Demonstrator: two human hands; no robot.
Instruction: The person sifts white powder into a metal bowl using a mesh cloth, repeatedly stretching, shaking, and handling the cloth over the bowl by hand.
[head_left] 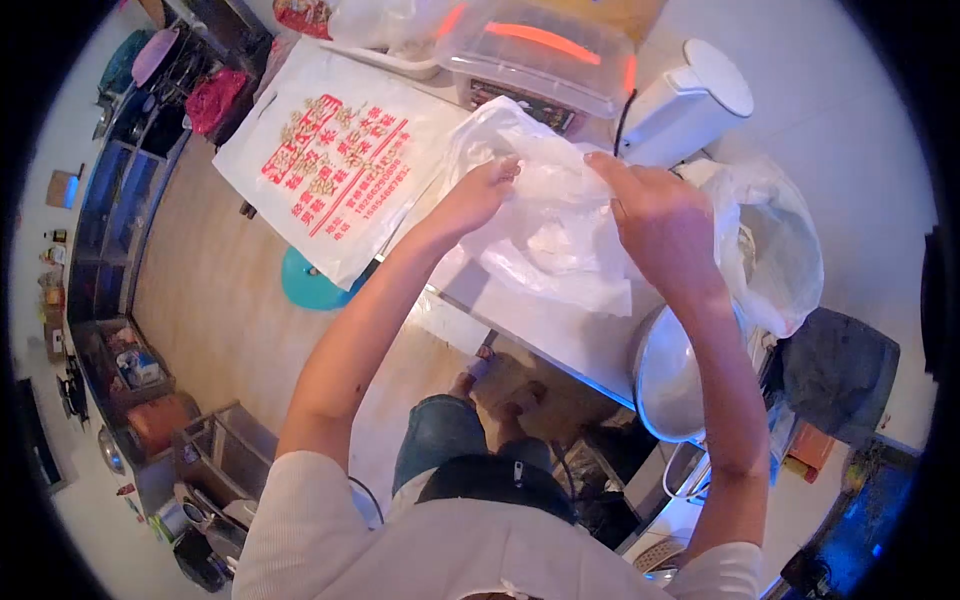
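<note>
A thin white plastic bag (555, 235) is stretched between my two hands above the table. My left hand (484, 195) pinches its left side near the top, fingers closed. On the other side, my right hand (660, 220) grips the bag's right edge, thumb and fingers pressed together. Left of the bag lies a large white printed bag (330, 160) with red characters, and small pale pieces are scattered on it. Another white plastic bag (775, 250), open at the top, stands to the right of my right hand.
At the back of the table are a clear lidded box (540, 55) with orange latches and a white electric kettle (690, 105). A metal bowl (668, 385) sits at the near right edge. A teal round object (310, 282) is below the table's left side.
</note>
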